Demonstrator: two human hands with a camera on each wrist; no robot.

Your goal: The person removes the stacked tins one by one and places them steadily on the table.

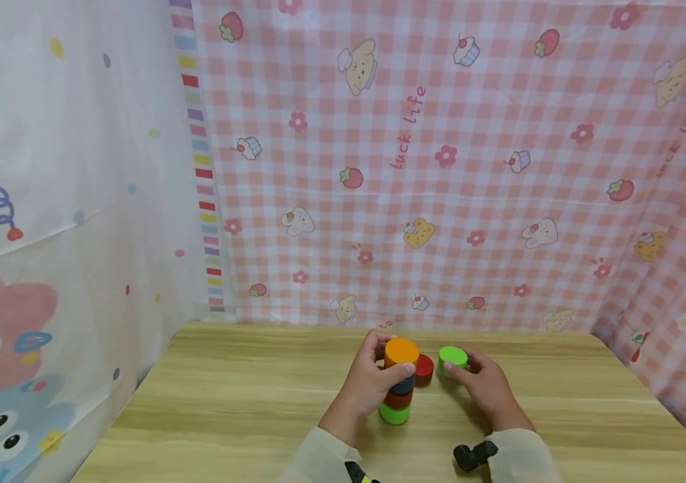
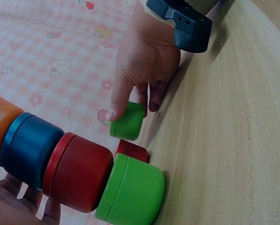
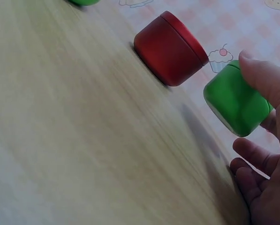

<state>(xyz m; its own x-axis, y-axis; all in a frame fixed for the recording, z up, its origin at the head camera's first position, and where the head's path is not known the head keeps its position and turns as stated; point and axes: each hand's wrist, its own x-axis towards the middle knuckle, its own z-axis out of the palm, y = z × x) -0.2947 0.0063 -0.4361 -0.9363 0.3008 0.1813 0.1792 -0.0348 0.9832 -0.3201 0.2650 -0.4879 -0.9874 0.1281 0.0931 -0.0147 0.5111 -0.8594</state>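
Observation:
Four small round lidded tins form an upright stack: green [image 1: 394, 414] at the bottom, then red [image 2: 79, 171], blue [image 2: 32, 150], and orange [image 1: 401, 350] on top. My left hand [image 1: 368, 376] grips the orange tin, its thumb across the front; other fingers lie behind the stack. To the right, my right hand [image 1: 491, 389] pinches another green tin [image 3: 236, 98] between thumb and fingers. That tin is held just above the table, tilted in the right wrist view. A loose red tin [image 3: 170, 49] stands on the table between the stack and the right hand.
The wood-grain table [image 1: 246, 396] reaches back to a pink checked cloth [image 1: 319, 168] hanging behind it. A white patterned cloth [image 1: 107, 168] hangs on the left. Dark straps with devices [image 1: 474, 457] sit at both wrists.

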